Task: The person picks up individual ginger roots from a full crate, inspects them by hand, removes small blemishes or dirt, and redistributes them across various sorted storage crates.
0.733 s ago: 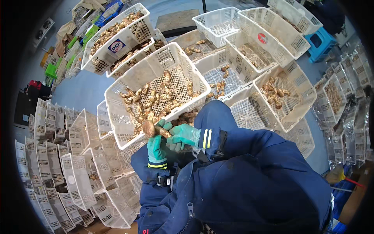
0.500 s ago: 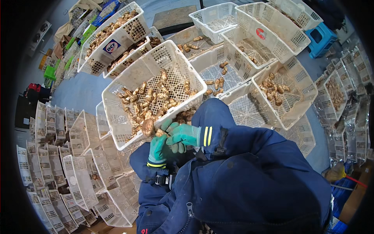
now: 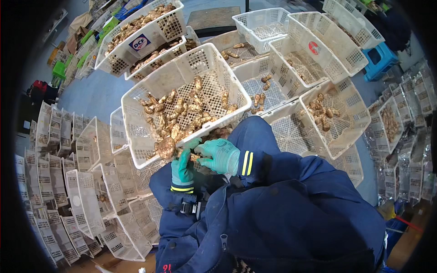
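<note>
Both my hands wear green gloves and meet at the near rim of a large white plastic basket (image 3: 230, 86). A brown mushroom with a broad round cap (image 3: 165, 148) points left, its pale stem running back between my hands. My left hand (image 3: 182, 169) is closed round the stem just behind the cap. From the right, my right hand (image 3: 221, 157) has its fingers bent onto the stem's other end; their tips are partly hidden. Inside the basket lies a loose pile of brown and cream mushrooms (image 3: 182, 110), mostly at its left and near side.
More mushrooms fill a stacked basket (image 3: 157, 38) at the far left. Other white baskets (image 3: 259, 34) stand to the right, a few holding small mushroom groups (image 3: 322, 111). A blue stool (image 3: 378, 61) is at the far right. Many baskets (image 3: 91, 195) crowd the left.
The mushroom's cap has shifted slightly left and now shows its broad top more fully. My right hand has turned, with its back facing up. The whole view has shifted slightly.
</note>
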`<move>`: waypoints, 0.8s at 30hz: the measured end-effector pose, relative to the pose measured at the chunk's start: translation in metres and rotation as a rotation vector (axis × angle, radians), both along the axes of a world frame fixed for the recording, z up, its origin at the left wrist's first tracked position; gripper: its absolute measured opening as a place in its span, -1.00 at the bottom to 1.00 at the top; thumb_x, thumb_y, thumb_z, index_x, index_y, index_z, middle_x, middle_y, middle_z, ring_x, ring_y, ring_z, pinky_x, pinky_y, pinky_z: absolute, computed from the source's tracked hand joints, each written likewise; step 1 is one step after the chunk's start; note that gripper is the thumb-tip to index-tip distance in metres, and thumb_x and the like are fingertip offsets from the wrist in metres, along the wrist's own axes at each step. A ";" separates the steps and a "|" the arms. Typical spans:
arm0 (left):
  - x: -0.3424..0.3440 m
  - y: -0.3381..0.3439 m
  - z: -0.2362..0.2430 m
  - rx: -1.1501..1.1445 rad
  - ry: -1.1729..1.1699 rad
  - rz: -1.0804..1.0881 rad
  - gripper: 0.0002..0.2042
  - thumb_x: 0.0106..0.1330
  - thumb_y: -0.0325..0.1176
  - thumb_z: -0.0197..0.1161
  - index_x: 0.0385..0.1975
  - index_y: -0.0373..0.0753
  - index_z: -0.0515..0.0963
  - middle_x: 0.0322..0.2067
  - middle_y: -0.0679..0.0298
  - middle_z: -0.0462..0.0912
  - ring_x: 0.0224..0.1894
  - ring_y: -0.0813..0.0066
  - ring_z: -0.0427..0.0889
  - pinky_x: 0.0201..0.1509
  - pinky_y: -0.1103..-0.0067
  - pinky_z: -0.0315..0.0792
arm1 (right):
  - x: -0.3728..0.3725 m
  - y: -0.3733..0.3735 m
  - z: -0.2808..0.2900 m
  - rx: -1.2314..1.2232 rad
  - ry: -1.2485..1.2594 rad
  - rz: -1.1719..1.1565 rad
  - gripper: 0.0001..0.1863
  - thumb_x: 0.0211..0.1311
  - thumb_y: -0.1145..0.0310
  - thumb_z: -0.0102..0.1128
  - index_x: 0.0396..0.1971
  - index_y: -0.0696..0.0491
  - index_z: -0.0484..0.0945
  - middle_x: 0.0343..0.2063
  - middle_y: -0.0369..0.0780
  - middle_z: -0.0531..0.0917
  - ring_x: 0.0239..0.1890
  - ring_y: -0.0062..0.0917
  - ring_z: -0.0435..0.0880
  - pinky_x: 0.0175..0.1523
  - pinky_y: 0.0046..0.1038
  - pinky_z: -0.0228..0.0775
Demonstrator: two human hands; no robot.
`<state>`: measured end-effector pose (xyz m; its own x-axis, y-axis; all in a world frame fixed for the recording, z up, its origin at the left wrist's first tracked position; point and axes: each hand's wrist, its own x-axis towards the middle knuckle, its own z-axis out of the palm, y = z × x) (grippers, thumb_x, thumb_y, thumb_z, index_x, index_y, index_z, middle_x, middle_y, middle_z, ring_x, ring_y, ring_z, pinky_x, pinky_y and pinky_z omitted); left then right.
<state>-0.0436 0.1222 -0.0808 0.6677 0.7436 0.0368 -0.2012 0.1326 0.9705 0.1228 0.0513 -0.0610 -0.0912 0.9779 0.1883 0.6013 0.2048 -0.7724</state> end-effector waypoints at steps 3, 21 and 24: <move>0.001 -0.001 0.002 0.410 0.183 0.081 -0.67 0.28 -0.54 -0.04 0.05 -0.37 0.40 -0.01 0.06 0.52 0.06 0.27 0.49 0.17 0.44 0.35 | -0.015 0.000 0.016 -0.013 -0.280 -0.019 -0.59 0.15 0.01 0.01 -0.30 0.10 0.44 -0.37 -0.11 0.59 -0.26 -0.23 0.58 -0.16 -0.21 0.36; -0.001 -0.004 0.004 -0.071 -0.016 -0.194 -0.55 0.41 -0.18 -0.10 0.11 -0.44 0.31 0.10 0.03 0.40 0.17 0.25 0.37 0.26 0.44 0.20 | 0.153 0.012 0.046 -0.114 1.259 -0.362 -0.70 0.21 0.31 0.06 -0.25 0.29 0.46 -0.57 -0.23 0.50 -0.62 -0.62 0.43 -0.49 -0.57 0.37; 0.000 -0.003 -0.001 -0.064 -0.024 -0.230 -0.55 0.43 -0.16 -0.17 0.08 -0.45 0.34 0.08 0.03 0.42 0.17 0.23 0.37 0.27 0.43 0.18 | 0.261 0.010 0.011 -0.159 1.365 -0.520 -0.75 0.18 0.32 0.09 -0.29 0.22 0.48 -0.66 -0.35 0.34 -0.70 -0.68 0.22 -0.58 -0.60 0.14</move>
<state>-0.0432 0.1193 -0.0821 0.8193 0.5732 0.0122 -0.1814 0.2389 0.9540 0.3840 0.0614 -0.0499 0.4262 0.8625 -0.2731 -0.6199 0.0586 -0.7825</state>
